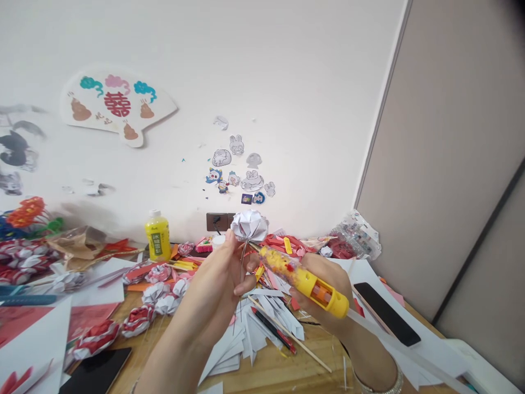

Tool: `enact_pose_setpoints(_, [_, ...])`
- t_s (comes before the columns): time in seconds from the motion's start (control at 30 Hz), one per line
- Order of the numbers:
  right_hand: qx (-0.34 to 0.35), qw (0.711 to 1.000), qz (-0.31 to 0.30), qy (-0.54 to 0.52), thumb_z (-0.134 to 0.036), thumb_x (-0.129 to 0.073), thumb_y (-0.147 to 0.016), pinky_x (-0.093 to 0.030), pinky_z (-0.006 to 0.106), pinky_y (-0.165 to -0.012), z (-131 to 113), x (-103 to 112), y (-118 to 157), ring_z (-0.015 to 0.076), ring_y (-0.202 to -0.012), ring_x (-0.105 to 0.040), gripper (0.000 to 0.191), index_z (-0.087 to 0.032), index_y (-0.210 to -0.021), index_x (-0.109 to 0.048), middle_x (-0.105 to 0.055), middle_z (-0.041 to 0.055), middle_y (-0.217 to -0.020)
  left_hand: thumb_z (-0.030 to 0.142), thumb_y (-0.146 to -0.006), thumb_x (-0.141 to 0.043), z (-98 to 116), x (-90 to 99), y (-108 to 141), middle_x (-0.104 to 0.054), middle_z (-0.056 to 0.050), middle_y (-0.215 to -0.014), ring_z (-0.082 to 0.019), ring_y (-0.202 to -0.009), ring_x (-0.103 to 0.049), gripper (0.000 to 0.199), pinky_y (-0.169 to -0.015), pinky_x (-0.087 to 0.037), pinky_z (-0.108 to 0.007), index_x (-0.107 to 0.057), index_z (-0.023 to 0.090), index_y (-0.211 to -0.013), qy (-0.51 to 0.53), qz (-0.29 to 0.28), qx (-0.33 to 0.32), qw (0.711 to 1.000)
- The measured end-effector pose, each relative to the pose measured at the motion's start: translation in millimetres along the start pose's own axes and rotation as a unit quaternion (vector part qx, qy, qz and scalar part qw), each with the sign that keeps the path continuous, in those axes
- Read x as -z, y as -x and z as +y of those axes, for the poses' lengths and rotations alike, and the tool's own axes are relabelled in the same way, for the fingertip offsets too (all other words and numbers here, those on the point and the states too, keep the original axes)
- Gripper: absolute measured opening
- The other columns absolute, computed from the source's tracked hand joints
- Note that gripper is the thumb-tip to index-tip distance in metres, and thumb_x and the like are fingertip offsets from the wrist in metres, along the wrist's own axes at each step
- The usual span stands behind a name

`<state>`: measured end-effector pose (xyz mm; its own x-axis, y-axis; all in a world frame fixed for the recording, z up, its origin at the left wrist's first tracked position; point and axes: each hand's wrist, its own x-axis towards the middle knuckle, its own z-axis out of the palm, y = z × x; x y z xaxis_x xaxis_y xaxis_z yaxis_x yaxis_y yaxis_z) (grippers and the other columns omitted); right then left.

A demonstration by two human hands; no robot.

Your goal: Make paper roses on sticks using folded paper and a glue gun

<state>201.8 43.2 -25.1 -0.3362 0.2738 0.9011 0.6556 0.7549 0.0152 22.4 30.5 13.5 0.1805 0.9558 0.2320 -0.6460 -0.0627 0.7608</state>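
Observation:
A white folded-paper flower (249,225) is held up near the middle by my left hand (219,279), whose fingers are closed round its base. Thin wires or strands hang down from below the flower. My right hand (324,279) grips a yellow hot glue gun (303,279) with a glue stick trailing out of its back end to the lower right. The gun's tip points up and left and meets the underside of the flower, next to my left fingers.
Red and white paper flowers (137,320) and a yellow bottle (157,236) are at the left. White paper strips (262,323), a pen (273,328) and a wooden stick (303,345) lie below my hands. A black phone (387,313) rests on white paper at the right.

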Motion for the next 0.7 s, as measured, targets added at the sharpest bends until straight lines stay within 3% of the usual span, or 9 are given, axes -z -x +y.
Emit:
enact_pose_setpoints(0.37, [0.052,0.999,0.014,0.007,-0.024,-0.054,-0.081,-0.028,0.028,-0.044,5.3,-6.6,5.8,0.0149,-0.047,-0.042,0.021,-0.024,-0.066,-0.039,-0.044,-0.0022,-0.054,0.038,-0.085,-0.056,-1.4,0.4,1.7,-0.049,0.001,-0.076,-0.006,-0.055,-0.041,0.02,-0.034,-0.028,-0.012,-0.063,0.02,-0.089,0.006,-0.022,0.013,1.0])
enact_pose_setpoints(0.7, [0.065,0.997,0.031,-0.003,-0.018,-0.055,-0.078,-0.025,0.029,-0.044,5.8,-5.7,6.9,0.0156,-0.045,-0.038,0.023,-0.024,-0.066,-0.037,-0.04,-0.0014,-0.054,0.036,-0.089,-0.05,0.0,-2.5,2.3,-0.046,0.002,-0.08,-0.005,-0.054,-0.039,0.02,-0.035,-0.025,-0.012,-0.06,0.019,-0.086,0.002,-0.011,0.005,1.0])
